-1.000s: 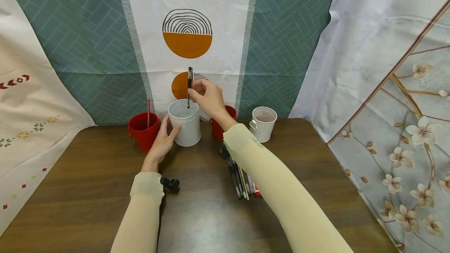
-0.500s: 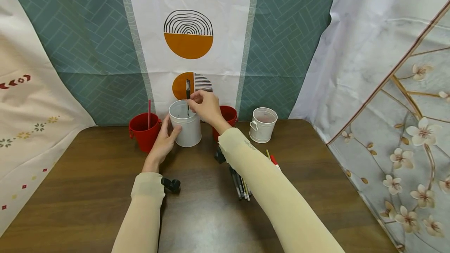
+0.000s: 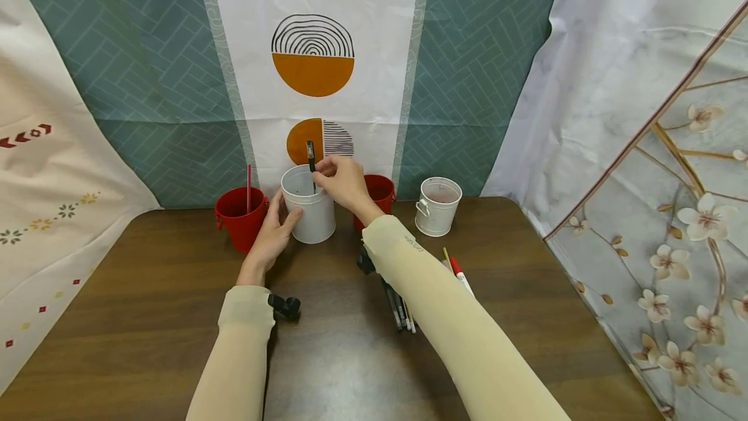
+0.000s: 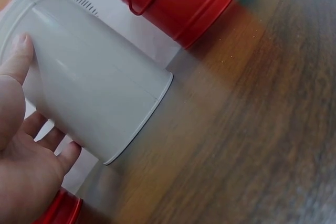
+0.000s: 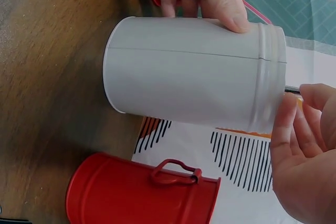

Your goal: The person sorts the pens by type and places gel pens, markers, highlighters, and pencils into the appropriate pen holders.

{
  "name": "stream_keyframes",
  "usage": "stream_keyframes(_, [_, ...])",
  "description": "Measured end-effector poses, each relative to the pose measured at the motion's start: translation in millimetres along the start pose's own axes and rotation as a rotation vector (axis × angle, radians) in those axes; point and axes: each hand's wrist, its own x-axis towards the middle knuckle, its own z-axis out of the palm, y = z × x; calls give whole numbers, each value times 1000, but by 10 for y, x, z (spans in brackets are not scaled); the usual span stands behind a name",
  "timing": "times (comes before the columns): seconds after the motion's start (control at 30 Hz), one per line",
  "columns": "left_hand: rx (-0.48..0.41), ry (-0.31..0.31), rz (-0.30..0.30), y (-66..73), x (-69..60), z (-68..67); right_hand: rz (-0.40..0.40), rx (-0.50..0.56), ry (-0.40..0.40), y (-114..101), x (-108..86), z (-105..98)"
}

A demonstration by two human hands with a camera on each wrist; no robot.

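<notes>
A tall white metal bucket (image 3: 314, 221) stands upright at the back of the table. My left hand (image 3: 272, 234) grips its left side, the thumb on the front wall (image 4: 94, 77) and the other fingers round the side. Over the bucket's rim, my right hand (image 3: 345, 183) pinches a black pen (image 3: 310, 153) between thumb and fingers. The pen is nearly upright, its top above the hand and its lower part down inside the bucket. In the right wrist view the pen (image 5: 293, 90) shows only as a short dark piece at the rim.
A red bucket (image 3: 242, 229) holding a pink stick (image 3: 248, 188) stands to the left. Another red bucket (image 3: 380, 191) is partly behind my right wrist. Further right is a small white bucket (image 3: 438, 213). Several pens and pencils (image 3: 400, 310) and a red-capped marker (image 3: 460, 273) lie under my right forearm.
My right hand has lowered the pen, so its lower part has gone from above the rim into the white bucket. The pen's top now leans slightly left. My left hand stays on the bucket.
</notes>
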Motion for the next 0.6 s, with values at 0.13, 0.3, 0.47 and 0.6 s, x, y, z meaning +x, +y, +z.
stream_keyframes(0.13, [-9, -1, 3, 91, -36, 6, -5, 3, -8, 10, 0, 4])
stream_keyframes(0.3, [-14, -7, -1, 106, -43, 13, -13, 9, -42, 42, -8, -37])
stream_keyframes(0.47, [-17, -8, 17, 0, 8, 12, -44, -12, -56, 32, -31, -193])
stream_keyframes(0.6, [5, 8, 28, -130, 70, -11, -94, -49, -89, -28, -83, -407])
